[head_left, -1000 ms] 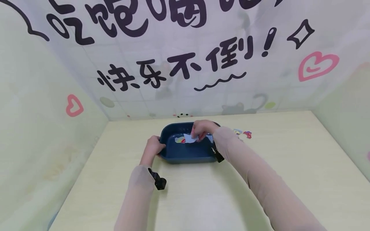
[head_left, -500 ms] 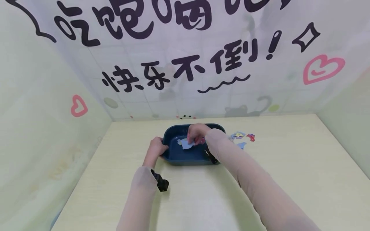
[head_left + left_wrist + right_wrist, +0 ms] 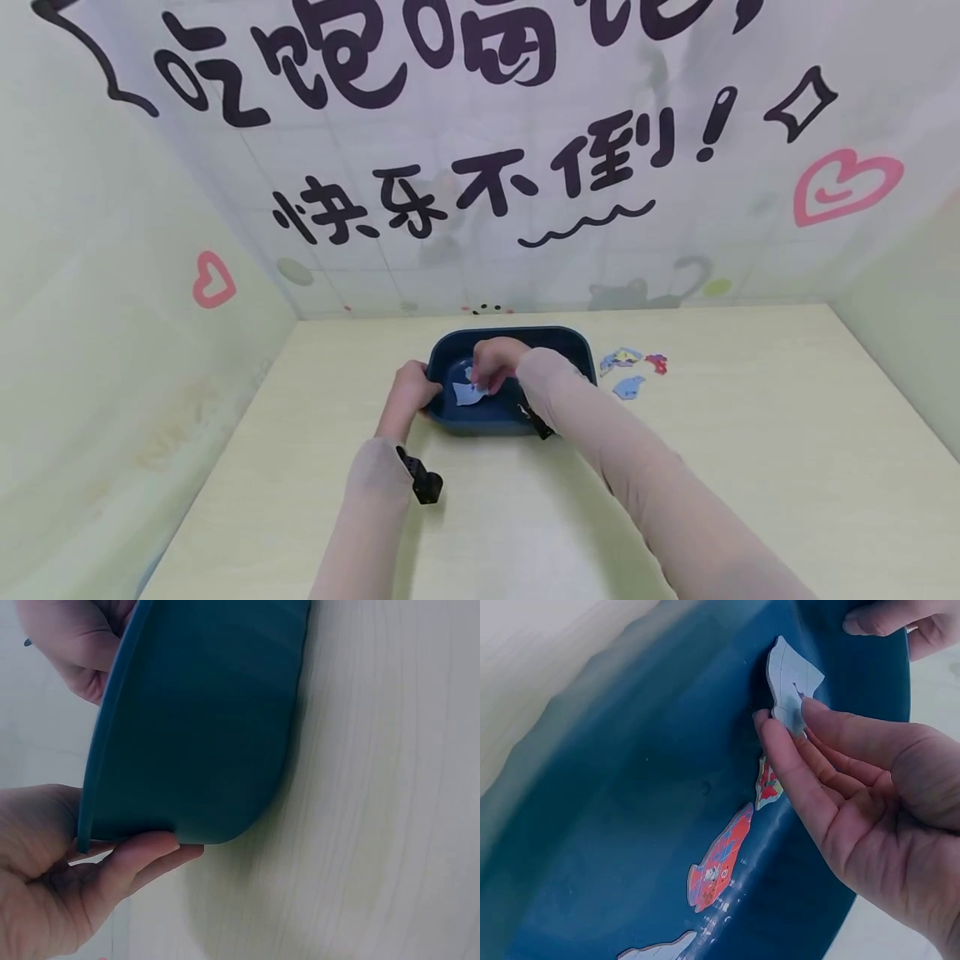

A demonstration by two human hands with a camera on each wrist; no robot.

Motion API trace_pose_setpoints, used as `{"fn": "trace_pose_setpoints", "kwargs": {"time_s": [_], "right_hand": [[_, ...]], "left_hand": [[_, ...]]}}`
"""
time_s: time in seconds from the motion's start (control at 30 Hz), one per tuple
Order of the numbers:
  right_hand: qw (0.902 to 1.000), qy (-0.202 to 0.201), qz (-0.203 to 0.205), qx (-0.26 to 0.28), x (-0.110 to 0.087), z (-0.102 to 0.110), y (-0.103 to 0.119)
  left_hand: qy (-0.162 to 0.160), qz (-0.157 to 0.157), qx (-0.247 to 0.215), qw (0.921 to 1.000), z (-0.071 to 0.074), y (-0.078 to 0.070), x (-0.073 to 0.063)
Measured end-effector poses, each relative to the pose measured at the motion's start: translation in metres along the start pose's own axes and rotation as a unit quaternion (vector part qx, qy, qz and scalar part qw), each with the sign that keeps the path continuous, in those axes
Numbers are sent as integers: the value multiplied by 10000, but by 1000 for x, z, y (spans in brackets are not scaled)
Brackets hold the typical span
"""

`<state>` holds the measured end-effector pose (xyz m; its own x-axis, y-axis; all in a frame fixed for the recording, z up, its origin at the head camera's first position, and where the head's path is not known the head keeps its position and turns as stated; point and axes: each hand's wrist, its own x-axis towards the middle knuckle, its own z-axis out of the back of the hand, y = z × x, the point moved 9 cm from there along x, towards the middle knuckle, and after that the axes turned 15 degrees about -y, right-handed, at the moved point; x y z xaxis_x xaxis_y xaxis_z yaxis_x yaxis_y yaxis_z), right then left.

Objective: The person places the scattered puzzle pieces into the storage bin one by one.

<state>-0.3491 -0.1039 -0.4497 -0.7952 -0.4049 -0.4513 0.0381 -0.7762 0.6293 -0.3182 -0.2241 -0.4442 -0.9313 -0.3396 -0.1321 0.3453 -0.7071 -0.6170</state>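
Observation:
A dark blue plastic basin (image 3: 525,427) rests on the table. My left hand (image 3: 412,387) grips its left end, thumb over the rim and fingers along the outer wall (image 3: 195,727). Inside the basin, my right hand (image 3: 497,364) pinches a pale blue puzzle piece (image 3: 795,681) between thumb and fingers, near the left end. On the basin floor in the right wrist view lie a red and blue printed piece (image 3: 718,862), a small red and green piece (image 3: 767,787) partly behind the fingers, and a pale piece (image 3: 660,950) cut off by the frame edge.
To the right of the basin, several flat pieces lie on the table: a yellow and blue patch (image 3: 622,358), a red one (image 3: 657,364) and a light blue one (image 3: 630,387). A printed cloth wall (image 3: 465,275) stands behind the table (image 3: 750,433).
My right hand has moved left and nearer inside the basin with the pale blue piece. The left hand keeps its grip on the basin. The head view has shifted slightly.

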Motion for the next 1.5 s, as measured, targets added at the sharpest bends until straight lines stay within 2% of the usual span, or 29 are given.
{"fn": "trace_pose_setpoints", "kwargs": {"time_s": [0.1, 0.17, 0.2, 0.27, 0.33, 0.43, 0.53, 0.73, 0.93, 1.23, 1.5], "right_hand": [[9999, 5, 40, -94, -3, 2, -1], [10000, 35, 4, -62, 35, -6, -22], [9999, 80, 73, -57, 47, -7, -30], [10000, 57, 36, -66, 53, -5, -37], [9999, -21, 33, -121, 50, 1, -40], [9985, -227, 125, -474, -11, 26, -18], [9979, -271, 235, -534, -31, 40, -19], [9996, -161, 190, -121, -48, 64, -35], [9998, -167, 114, 13, -60, 85, -57], [9964, -808, 141, 198, -82, 121, -90], [9943, -1018, -51, 312, -96, 141, -132]], "left_hand": [[-16, -62, -20, 10000, -1, -3, -1], [-7, -85, -62, 9999, -1, -4, -2], [-4, -85, -78, 9999, -1, -5, -3], [15, -100, -99, 9999, -1, -6, -3], [24, -92, -107, 9999, 0, -6, -4], [26, -93, -77, 9999, 1, -5, -3], [38, -69, -58, 10000, 1, -4, -3], [35, -92, 0, 10000, 1, -3, -2], [89, -107, 1, 9999, -1, -2, -2], [131, -89, 23, 9999, -3, 2, 1], [188, -120, 56, 9997, -4, -1, 1]]}}
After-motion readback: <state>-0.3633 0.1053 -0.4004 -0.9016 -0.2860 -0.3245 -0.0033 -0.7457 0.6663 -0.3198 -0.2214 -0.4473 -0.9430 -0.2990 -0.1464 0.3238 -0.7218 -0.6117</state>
